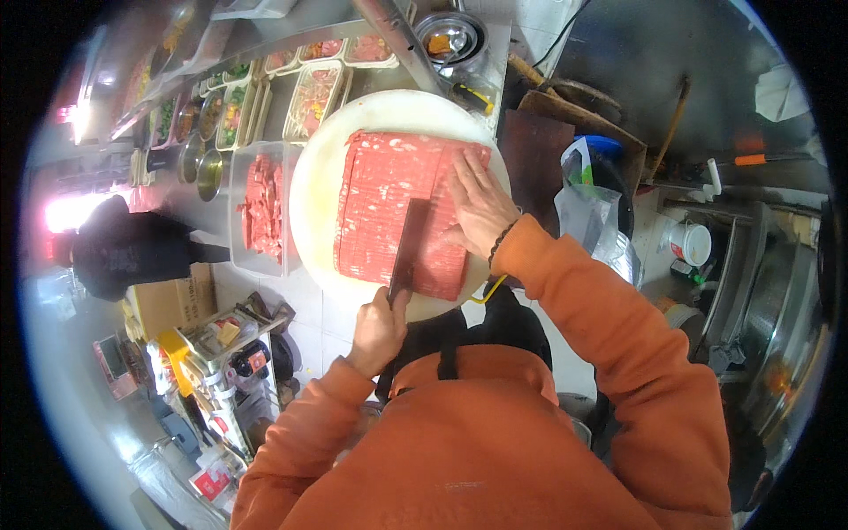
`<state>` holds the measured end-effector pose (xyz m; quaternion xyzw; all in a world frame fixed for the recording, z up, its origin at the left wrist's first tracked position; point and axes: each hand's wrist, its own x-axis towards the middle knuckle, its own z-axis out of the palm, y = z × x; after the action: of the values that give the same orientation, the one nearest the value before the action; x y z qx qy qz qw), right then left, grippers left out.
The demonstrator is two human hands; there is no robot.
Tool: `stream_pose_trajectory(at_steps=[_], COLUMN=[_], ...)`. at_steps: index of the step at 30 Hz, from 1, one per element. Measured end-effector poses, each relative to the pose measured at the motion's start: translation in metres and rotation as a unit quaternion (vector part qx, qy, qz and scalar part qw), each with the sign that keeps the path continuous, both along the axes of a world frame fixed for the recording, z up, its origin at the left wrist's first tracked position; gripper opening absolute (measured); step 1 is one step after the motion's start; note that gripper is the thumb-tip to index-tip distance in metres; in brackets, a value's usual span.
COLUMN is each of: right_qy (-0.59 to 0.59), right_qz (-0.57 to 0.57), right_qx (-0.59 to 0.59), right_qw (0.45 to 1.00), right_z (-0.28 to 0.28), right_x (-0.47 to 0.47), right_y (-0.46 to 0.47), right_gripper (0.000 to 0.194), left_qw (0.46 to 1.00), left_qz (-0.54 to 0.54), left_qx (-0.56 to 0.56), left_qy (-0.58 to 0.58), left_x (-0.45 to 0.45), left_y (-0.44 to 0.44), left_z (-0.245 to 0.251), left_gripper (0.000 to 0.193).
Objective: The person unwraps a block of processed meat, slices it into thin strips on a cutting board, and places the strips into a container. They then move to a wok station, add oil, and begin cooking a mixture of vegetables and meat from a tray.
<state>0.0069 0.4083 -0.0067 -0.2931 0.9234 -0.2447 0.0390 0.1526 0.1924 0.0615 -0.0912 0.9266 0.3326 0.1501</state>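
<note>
On a round white cutting board (315,156) lies a broad slab of red, marbled raw meat (371,192), marked with many parallel cut lines. My left hand (382,328) grips the handle of a cleaver (409,242), whose dark blade lies over the meat, pointing away from me. My right hand (478,199) rests palm down on the right part of the slab, fingers extended and thumb apart, holding nothing. Left of the board, a clear plastic container (286,218) holds cut strips of red meat (262,209).
Trays of sliced food (315,99) line the counter beyond the board. Metal bowls (450,40) stand at the back. A person in dark clothing (132,248) is at the far left. A loaded rack (232,351) stands lower left; a plastic bag (583,215) hangs right.
</note>
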Motion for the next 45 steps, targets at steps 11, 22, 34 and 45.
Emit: stream_pose_trajectory(at_steps=[11,22,34,45], right_qy=[0.015,0.07,0.036,0.079], right_qz=[-0.007,-0.032,-0.038,0.013], right_qx=[-0.046,-0.037,-0.041,0.016], right_qw=[0.999,0.996,0.998,0.997], right_z=[0.001,-0.007,-0.005,-0.008], right_x=[-0.004,-0.001,0.013,0.032], right_y=[0.028,0.016,0.017,0.012], right_gripper=[0.08,0.055,0.083,0.096], left_qw=[0.996,0.98,0.989,0.895], left_qz=[-0.054,-0.156,-0.064,-0.369], left_qx=[-0.027,-0.09,-0.051,-0.151], left_qy=[0.061,0.087,0.122,0.203], left_x=[-0.088,-0.109,-0.136,-0.042], left_y=[0.031,0.043,0.054,-0.01], left_z=[0.039,0.019,-0.044,0.026], left_gripper=[0.023,0.023,0.04,0.025])
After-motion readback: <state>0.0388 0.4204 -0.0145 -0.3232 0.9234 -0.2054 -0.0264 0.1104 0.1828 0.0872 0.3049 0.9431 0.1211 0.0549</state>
